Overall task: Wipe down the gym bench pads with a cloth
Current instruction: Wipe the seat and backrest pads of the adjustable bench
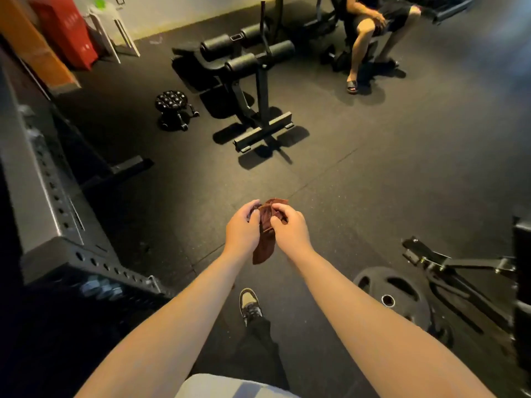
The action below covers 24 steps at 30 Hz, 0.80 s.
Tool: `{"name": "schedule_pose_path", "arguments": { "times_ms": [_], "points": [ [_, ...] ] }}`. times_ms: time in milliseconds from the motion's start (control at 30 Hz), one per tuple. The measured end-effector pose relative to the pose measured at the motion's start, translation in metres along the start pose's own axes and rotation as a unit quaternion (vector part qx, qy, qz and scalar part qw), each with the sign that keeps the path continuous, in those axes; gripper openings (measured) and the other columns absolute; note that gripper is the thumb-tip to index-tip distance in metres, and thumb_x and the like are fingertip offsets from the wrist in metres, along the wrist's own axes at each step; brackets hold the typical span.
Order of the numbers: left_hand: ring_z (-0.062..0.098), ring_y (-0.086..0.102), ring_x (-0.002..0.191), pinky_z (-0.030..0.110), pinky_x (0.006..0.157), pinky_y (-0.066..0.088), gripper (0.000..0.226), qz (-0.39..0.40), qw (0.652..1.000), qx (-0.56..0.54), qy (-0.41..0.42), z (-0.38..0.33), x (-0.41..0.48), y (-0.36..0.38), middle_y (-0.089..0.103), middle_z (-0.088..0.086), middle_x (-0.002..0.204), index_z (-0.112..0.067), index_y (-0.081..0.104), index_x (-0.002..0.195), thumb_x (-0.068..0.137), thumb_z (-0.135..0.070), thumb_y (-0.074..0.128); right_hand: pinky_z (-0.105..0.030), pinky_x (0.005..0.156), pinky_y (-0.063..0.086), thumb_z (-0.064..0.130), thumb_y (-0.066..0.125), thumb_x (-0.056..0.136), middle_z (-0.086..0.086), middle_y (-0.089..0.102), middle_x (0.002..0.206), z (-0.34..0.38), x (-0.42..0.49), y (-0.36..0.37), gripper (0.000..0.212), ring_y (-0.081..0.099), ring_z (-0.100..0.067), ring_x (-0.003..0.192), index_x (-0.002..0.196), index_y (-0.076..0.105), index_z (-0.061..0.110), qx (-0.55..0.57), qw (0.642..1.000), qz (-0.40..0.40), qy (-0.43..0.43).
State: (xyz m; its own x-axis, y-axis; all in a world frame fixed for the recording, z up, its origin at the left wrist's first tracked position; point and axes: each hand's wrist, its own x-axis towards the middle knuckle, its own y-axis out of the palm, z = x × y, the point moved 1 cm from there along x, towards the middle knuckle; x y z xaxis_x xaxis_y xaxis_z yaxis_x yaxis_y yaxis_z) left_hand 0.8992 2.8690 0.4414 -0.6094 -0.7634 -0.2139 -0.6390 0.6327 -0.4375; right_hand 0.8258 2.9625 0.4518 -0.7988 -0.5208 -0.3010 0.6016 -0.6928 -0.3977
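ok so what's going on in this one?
A person stands on the gym floor, bunching a reddish-brown cloth in front of them. The left-hand grip and right-hand grip both hold it. No wiping yet: the black roller-pad bench stands untouched across the floor ahead. A second person sits on other equipment at the far right, and a weight plate lies on the floor at near right.

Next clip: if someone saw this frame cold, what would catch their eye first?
The left hand and right hand at the centre, both gripping a bunched reddish-brown cloth held above the dark floor. Beyond them a black bench with roller pads stands mid-floor, not yet touched by the cloth. A seated person is at the top right, and a weight plate lies at the lower right.
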Motion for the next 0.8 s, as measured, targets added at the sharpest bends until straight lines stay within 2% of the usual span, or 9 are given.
{"name": "schedule_pose_path", "arguments": {
  "times_ms": [100, 167, 233, 400, 800],
  "points": [
    [0.012, 0.054, 0.124, 0.026, 0.105, 0.043, 0.035, -0.010, 1.000, -0.005, -0.019, -0.007, 0.077, -0.021, 0.059, -0.006, 0.137, -0.024, 0.058, 0.138, 0.107, -0.024, 0.042, -0.026, 0.091, 0.045, 0.015, 0.050, 0.099, -0.009, 0.047, 0.132, 0.039, 0.068, 0.029, 0.036, 0.057, -0.023, 0.111, 0.134, 0.058, 0.021, -0.009, 1.000, 0.008, -0.011],
    [0.014, 0.053, 0.127, 0.030, 0.108, 0.043, 0.037, -0.016, 0.999, -0.015, -0.029, -0.016, 0.124, -0.040, 0.057, -0.004, 0.141, -0.023, 0.055, 0.141, 0.107, -0.024, 0.041, -0.025, 0.090, 0.044, 0.016, 0.048, 0.102, -0.008, 0.045, 0.134, 0.068, 0.111, 0.049, 0.035, 0.054, -0.018, 0.107, 0.136, 0.056, 0.020, -0.009, 1.000, 0.018, -0.012],
    [0.012, 0.052, 0.125, 0.026, 0.103, 0.042, 0.039, -0.023, 0.998, -0.029, -0.050, -0.026, 0.170, -0.059, 0.054, -0.005, 0.143, -0.023, 0.051, 0.146, 0.107, -0.025, 0.042, -0.024, 0.089, 0.043, 0.019, 0.047, 0.104, -0.006, 0.042, 0.137, 0.099, 0.153, 0.067, 0.035, 0.051, -0.015, 0.106, 0.138, 0.054, 0.022, -0.006, 1.000, 0.025, -0.010],
    [0.016, 0.049, 0.133, 0.027, 0.104, 0.039, 0.045, -0.032, 0.996, -0.031, -0.074, -0.047, 0.280, -0.100, 0.049, -0.005, 0.150, -0.025, 0.043, 0.151, 0.107, -0.030, 0.045, -0.032, 0.097, 0.048, 0.024, 0.045, 0.105, -0.004, 0.043, 0.140, 0.163, 0.252, 0.110, 0.034, 0.054, -0.022, 0.119, 0.138, 0.053, 0.026, -0.004, 0.999, 0.048, -0.012],
    [0.013, 0.053, 0.126, 0.032, 0.105, 0.042, 0.041, -0.091, 0.989, -0.015, -0.116, -0.074, 0.606, -0.171, 0.053, -0.006, 0.145, -0.027, 0.048, 0.147, 0.106, -0.034, 0.047, -0.034, 0.102, 0.048, 0.026, 0.045, 0.105, -0.001, 0.047, 0.142, 0.285, 0.559, 0.228, 0.035, 0.052, -0.019, 0.124, 0.139, 0.051, 0.027, 0.030, 0.994, 0.106, -0.028]
  ]
}}
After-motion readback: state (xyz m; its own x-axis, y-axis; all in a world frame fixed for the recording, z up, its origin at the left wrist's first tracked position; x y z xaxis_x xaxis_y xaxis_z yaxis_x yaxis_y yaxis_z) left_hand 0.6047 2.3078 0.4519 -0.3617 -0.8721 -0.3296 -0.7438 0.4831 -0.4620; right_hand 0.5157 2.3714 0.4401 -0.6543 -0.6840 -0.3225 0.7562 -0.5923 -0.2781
